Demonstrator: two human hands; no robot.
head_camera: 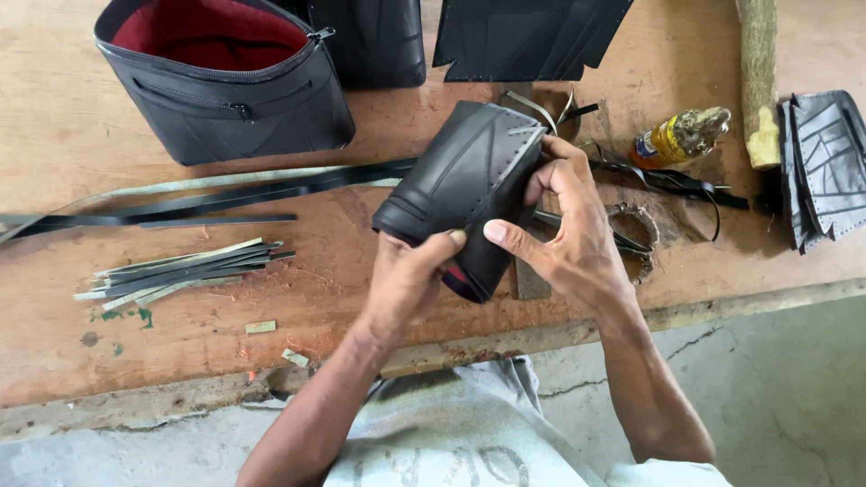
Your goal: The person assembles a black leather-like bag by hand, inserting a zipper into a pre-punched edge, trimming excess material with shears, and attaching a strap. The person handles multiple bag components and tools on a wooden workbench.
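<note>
Holding a black pouch [465,194] up over the wooden worktop [54,135], the person has both hands on it. The left hand [406,280] has its grip closed on the near, lower end, thumb lying across the front face and the rest of the fingers hidden behind. The right hand [564,230] clasps the right edge, its thumb pressing toward the near corner and its fingers curled over the far top, where a line of pale stitching runs. So the pouch sits between the two grips, tilted, its far end higher and leaning right, with a glimpse of red lining at the near bottom.

On the worktop far left stands a finished black bag [225,90], its zip open on a red lining. Long black strips [225,194] stretch leftward from behind the pouch, and a bundle of short cut strips [180,269] lies nearer, to the left. To the right, well apart from the hands, lies a small yellow bottle [672,140], with a stack of black stitched panels [825,162] at the right edge.
</note>
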